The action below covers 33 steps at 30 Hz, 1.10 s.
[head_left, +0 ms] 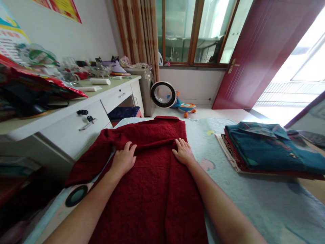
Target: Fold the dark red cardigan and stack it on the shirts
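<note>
Left hand: half open, palm down, fingers loosely bent, thumb apart from forefinger. Touched the dark red garment near its upper left; could not tell if any cloth was pinched beneath.

Right hand: open, nearly flat, fingers slightly spread, resting on the garment's upper right edge.

Garment lay spread on a pale blue blanket, collar end away from the person, one sleeve out to the left. Forearms crossed over its sides, hiding parts. A long fold ran down its right half.

Right: stack of folded clothes, teal piece on top, apart from the garment. Left: cluttered worktop with red bag, above white drawers. Beyond: washing machine, round door swung out; blue-and-orange toy beside it.
</note>
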Motion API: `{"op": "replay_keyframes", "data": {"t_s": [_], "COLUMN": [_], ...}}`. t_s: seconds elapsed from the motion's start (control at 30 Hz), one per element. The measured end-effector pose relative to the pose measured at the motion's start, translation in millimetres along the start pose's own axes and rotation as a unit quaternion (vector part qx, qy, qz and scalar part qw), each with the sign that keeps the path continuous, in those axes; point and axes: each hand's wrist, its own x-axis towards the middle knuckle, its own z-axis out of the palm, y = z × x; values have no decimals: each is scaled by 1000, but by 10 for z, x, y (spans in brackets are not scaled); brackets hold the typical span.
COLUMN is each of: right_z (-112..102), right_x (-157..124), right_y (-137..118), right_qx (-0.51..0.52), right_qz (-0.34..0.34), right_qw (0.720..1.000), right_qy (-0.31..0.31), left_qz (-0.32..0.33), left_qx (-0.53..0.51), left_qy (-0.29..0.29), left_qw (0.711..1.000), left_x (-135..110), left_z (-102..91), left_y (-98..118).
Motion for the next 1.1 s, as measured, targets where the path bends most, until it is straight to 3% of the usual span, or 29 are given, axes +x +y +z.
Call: {"op": "replay_keyframes", "data": {"t_s": [0.1,0.17,0.27,0.37,0.47,0.53,0.6,0.67,0.73,0.9,1.1], "right_z": [-6,-8,-1,16,31,35,38,36,30,-2,-32], "right_x": [4,3,3,11,13,9,4,9,34,237,767], "right_y": [-10,-14,-6,17,31,30,35,70,150,439,512], "right_qx": [-3,-5,-7,-8,-6,-2,8,31,83,252,171], "right_qz": [-7,-9,-10,-11,-14,-17,-18,-19,-22,4,51], "right_qw": [1000,1000,1000,1000,1000,1000,1000,999,996,965,970], "right_qy": [-14,-14,-14,-12,-15,-17,-13,-4,10,67,167], "left_qz": [5,12,44,119,173,127,58,30,44,82,80], "left_qx": [12,12,-31,-131,-275,-336,-330,-300,-275,-235,-209], "left_qy": [-129,-145,-96,-7,32,17,1,13,24,5,27], "left_qw": [992,989,994,984,945,933,942,953,960,968,974], "left_x": [12,67,232,501,800,951,1031,1051,1038,1010,964], "left_z": [-120,-308,-583,-653,-474,-266,-40,158,290,326,301], "left_y": [40,159,488,939,1384,1602,1721,1747,1713,1650,1738]}}
